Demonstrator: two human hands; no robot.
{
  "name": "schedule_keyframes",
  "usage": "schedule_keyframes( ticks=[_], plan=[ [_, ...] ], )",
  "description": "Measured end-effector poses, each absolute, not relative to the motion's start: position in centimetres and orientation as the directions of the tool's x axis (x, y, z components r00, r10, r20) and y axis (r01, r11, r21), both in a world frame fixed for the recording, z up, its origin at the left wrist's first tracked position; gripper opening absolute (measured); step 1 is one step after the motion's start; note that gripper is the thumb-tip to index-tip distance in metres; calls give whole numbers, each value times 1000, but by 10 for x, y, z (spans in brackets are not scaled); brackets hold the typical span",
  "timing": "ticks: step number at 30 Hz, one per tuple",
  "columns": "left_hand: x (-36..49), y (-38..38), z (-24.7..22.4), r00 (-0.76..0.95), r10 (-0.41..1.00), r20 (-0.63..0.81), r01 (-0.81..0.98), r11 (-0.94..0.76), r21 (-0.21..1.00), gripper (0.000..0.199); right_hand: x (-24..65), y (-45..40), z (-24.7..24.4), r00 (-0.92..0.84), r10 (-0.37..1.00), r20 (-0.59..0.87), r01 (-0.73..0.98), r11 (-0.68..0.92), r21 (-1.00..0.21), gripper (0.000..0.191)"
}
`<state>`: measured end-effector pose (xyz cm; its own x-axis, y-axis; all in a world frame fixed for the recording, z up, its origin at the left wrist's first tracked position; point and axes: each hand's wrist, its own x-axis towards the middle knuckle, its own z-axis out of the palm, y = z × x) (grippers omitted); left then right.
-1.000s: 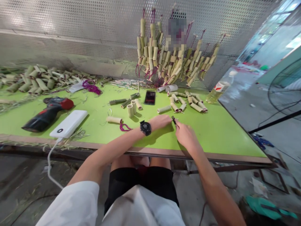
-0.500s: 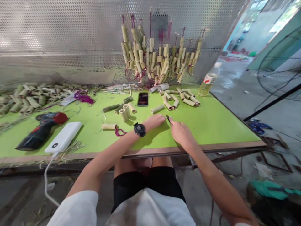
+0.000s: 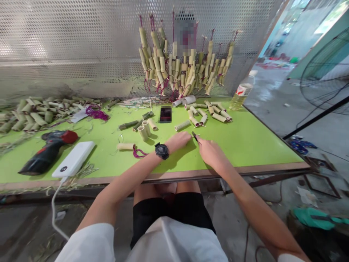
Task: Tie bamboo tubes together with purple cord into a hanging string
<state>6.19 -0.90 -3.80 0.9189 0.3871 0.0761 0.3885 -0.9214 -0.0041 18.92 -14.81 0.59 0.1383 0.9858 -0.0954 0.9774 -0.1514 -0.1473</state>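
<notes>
My left hand [image 3: 180,139], with a black watch on its wrist, rests low over the green table with closed fingers. A thin pale stick [image 3: 198,135] shows just beyond its fingertips, and whether those fingers hold it is hidden. My right hand [image 3: 209,150] is closed around a small dark-tipped hand tool [image 3: 194,136], whose tip meets the stick. The tool's exact kind is too small to tell. Just behind my hands lies a bamboo tube [image 3: 182,126]. Short bamboo pieces strung together [image 3: 202,120] lie to its right.
Left of my hands are upright bamboo tubes [image 3: 142,133], a tube with purple cord [image 3: 125,146], a power bank [image 3: 73,159] and a cordless drill [image 3: 45,154]. A bamboo heap [image 3: 32,112] lies far left. Strung bamboo [image 3: 180,71] hangs behind; a bottle [image 3: 241,96] stands right.
Both hands stay almost in place, with the tool still at the stick. My right forearm has shifted slightly; the view has moved a little.
</notes>
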Motion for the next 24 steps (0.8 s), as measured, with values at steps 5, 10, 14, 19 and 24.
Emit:
schedule_keyframes(
  ticks=[5,10,14,19,24],
  plan=[
    [64,-14,-35,915,400,50,402,-915,-42,24,190,-151,10,161,982,-98,974,-174,-143,52],
    [66,-14,-38,903,422,83,427,-903,-49,24,191,-154,12,139,985,-107,980,-152,-128,52],
    [67,-12,-39,916,391,86,394,-919,-24,26,190,-150,11,151,984,-97,981,-162,-108,53],
    [64,-9,-41,911,395,116,398,-918,-1,26,187,-147,10,156,983,-97,980,-166,-106,52],
    [64,-6,-43,915,395,83,394,-919,23,24,185,-151,10,171,981,-94,980,-179,-91,52]
  ],
)
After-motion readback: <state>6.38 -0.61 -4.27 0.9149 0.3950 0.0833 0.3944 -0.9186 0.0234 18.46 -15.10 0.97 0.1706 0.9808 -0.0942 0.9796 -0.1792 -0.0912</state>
